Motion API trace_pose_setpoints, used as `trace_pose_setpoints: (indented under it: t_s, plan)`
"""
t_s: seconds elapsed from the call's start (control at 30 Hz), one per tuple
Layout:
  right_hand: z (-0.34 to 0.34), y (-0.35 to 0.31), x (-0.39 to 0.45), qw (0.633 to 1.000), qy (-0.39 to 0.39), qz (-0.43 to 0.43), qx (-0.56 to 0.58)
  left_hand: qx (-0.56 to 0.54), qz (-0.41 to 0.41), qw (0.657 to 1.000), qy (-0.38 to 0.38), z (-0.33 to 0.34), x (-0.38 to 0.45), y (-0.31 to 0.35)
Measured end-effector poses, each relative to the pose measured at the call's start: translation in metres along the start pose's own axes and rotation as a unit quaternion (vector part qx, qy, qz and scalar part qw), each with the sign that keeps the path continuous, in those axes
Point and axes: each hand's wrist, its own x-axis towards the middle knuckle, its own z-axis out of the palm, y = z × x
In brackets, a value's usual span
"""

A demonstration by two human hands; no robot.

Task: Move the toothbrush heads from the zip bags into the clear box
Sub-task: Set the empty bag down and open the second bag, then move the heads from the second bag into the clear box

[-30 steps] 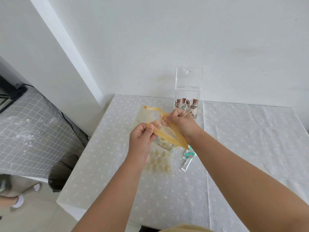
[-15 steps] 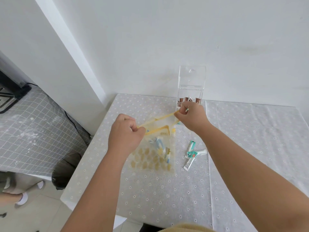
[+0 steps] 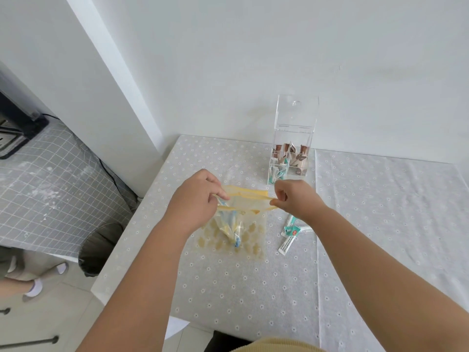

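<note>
Two hands are up over the table (image 3: 253,288), both working the same zip bag (image 3: 243,207). Only the one head view to go on, looking down at everything from above.

Left hand (image 3: 195,199) has its fingers curled, pinching the yellow top strip of the bag at its left end. Right hand (image 3: 295,199) does the same on the right end, fingers curled and pinching that strip. The mouth of the bag is stretched out between them, lifted a bit off the tablecloth, with the rest of the bag hanging down and its bottom lying on the table. It's a see-through bag with little yellow shapes printed on it.

Inside the bag you can see a bunch of wrapped toothbrush heads (image 3: 232,228), bluish and pale yellow, clumped together toward the left side and pointing down to the bottom.

Just right of the bag, a few loose packets (image 3: 291,233) in white and teal lie on the cloth, partly under the right forearm.

Behind the hands, near the wall, stands the clear box (image 3: 291,148), tall and upright with its lid flipped up. It already has some packets in it, brownish ones and a couple of teal ones at the lower left.

Off the left edge of the table there's a grid-pattern cover (image 3: 50,186) over something.
</note>
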Motion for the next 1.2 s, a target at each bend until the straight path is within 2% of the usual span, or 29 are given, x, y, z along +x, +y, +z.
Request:
trace_pose_setpoints:
  t_s: [0.13, 0.27, 0.37, 0.5, 0.57, 0.7, 0.8, 0.87, 1.03, 1.2]
  plan:
    - [0.0, -0.002, 0.0, 0.999, 0.026, -0.035, -0.009, 0.003, -0.01, 0.999, 0.042, 0.021, 0.006, 0.009]
    - [0.007, -0.022, 0.005, 0.989, 0.066, -0.131, 0.004, -0.06, -0.014, 0.998, 0.023, 0.04, 0.014, 0.012]
    - [0.017, -0.039, 0.014, 0.985, 0.015, -0.174, 0.001, -0.098, -0.034, 0.995, 0.006, 0.046, 0.017, 0.008]
    - [0.034, -0.048, 0.038, 0.984, -0.139, -0.087, -0.063, -0.115, -0.045, 0.992, -0.009, 0.049, 0.016, 0.001]
    - [0.042, -0.046, 0.048, 0.98, -0.184, -0.036, -0.063, -0.123, -0.051, 0.991, -0.017, 0.046, 0.014, 0.001]
    - [0.057, -0.047, 0.064, 0.975, -0.219, 0.038, -0.022, -0.129, -0.082, 0.988, -0.038, 0.04, 0.01, 0.003]
    - [0.074, -0.051, 0.079, 0.966, -0.217, 0.136, 0.042, -0.142, -0.085, 0.985, -0.049, 0.041, 0.008, 0.001]
    - [0.085, -0.055, 0.085, 0.958, -0.232, 0.157, 0.056, -0.154, -0.093, 0.983, -0.048, 0.044, 0.008, -0.004]
    - [0.103, -0.064, 0.088, 0.944, -0.28, 0.15, -0.092, -0.18, -0.119, 0.974, -0.066, 0.05, 0.005, -0.021]
    - [0.117, -0.065, 0.087, 0.934, -0.295, 0.164, -0.118, -0.188, -0.122, 0.971, -0.081, 0.054, 0.008, -0.024]
